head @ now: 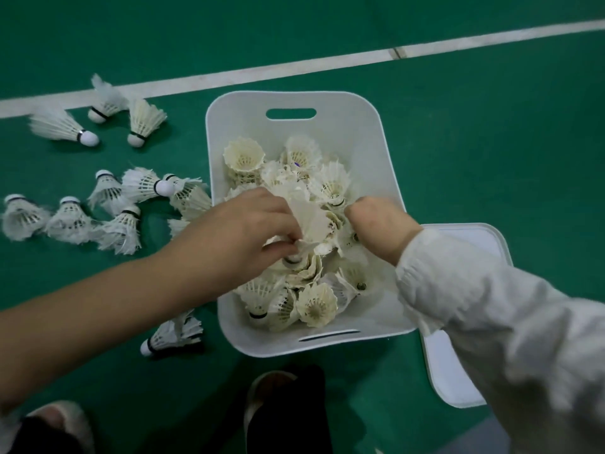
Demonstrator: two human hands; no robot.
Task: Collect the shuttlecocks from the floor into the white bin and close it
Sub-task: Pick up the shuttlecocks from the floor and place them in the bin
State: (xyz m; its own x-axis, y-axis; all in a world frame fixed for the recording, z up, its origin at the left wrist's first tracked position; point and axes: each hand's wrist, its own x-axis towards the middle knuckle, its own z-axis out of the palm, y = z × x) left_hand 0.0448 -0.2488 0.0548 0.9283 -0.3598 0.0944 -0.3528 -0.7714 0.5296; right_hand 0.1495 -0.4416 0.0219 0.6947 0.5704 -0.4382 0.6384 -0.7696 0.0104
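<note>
both hands over bin (294, 100), close together. left hand (252, 229) pinches 1 shuttlecock (311, 221); right hand (376, 221) curled into the pile (316, 304), grip hidden. loose shuttlecocks (108, 208) lie on floor (474, 132) just left of left hand, nearer it. lid (478, 244) right, under sleeve (491, 309).

We read this as badminton court. Green sports floor (491, 126) fills view; white painted line (294, 65) runs from 9 o'clock to 2 o'clock. We see feather shuttlecocks (111, 204) strewn at 9 to 10 o'clock.
</note>
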